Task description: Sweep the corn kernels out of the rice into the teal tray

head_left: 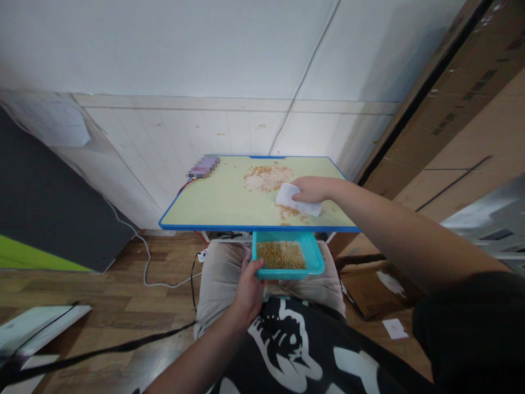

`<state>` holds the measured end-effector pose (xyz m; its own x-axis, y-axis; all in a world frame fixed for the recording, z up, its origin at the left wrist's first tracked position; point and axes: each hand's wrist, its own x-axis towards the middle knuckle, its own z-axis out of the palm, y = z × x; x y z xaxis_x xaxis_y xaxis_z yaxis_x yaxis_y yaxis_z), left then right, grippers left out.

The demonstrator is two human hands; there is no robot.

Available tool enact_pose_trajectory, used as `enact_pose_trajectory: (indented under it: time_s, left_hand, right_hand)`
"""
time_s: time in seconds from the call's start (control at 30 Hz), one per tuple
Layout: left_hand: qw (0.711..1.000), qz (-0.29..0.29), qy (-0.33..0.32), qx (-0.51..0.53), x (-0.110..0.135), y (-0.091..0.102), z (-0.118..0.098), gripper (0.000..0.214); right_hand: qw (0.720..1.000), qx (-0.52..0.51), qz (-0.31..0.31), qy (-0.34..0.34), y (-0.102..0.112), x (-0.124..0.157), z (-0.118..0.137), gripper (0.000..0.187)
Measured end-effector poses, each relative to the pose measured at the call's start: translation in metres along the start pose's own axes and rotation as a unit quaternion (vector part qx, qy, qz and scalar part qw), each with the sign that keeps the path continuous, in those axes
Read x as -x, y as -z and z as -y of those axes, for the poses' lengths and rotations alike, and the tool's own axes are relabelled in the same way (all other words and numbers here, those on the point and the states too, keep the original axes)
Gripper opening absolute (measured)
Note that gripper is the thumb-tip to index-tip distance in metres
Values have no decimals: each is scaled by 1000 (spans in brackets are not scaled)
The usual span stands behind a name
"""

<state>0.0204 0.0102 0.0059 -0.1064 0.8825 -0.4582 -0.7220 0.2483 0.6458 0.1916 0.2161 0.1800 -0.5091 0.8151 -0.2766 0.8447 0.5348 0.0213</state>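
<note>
My right hand (pixel 308 189) grips a piece of white card or stiff paper (pixel 309 208), its lower edge down on the pale yellow tabletop (pixel 205 205). Loose yellow kernels or beans (pixel 287 211) lie against the card, towards the table's front edge. Behind it is a pile of pale grains (pixel 268 179) with yellow ones mixed in. My left hand (pixel 251 282) holds the left side of a turquoise plastic tray (pixel 315 265). This tray sits over my lap, just under the table's front edge, and has a layer of yellow kernels or beans (pixel 283 255) in it.
A blurred-out flat object (pixel 204 166) with a red cable lies at the table's back left corner. Behind the table stands a white wall (pixel 205 54). Large cardboard boxes (pixel 451 109) rise on the right. A white cable (pixel 147 262) runs over the wooden floor at left.
</note>
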Motion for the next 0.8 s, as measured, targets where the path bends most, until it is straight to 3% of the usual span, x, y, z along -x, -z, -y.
enact_pose_trajectory:
  time_s: [0.8]
  left_hand:
    - [1000, 2, -7, 4, -2, 1, 1, 68]
  right_hand:
    - [1000, 6, 4, -2, 1, 7, 11, 44]
